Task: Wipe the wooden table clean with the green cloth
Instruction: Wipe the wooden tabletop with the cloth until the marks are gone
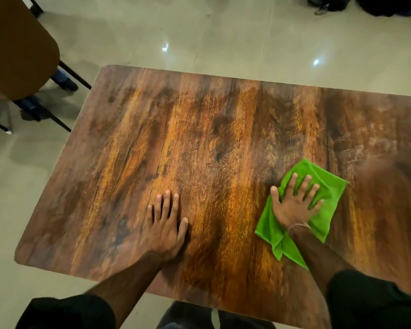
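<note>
Dark sleeves (pixel 67 312) reach over the table (pixel 199 127) — left hand (pixel 166 224) flat on its wood, fingers straight; right hand (pixel 292 205) splayed, pressing the green cloth (pixel 328 193) to its right half.

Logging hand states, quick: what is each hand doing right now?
Left hand: open, flat on the wooden table, holding nothing.
Right hand: open, fingers spread, pressing the green cloth.

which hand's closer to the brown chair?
Left. The left hand lies flat on the table, on the side toward the chair; the right hand presses the green cloth farther right.
</note>
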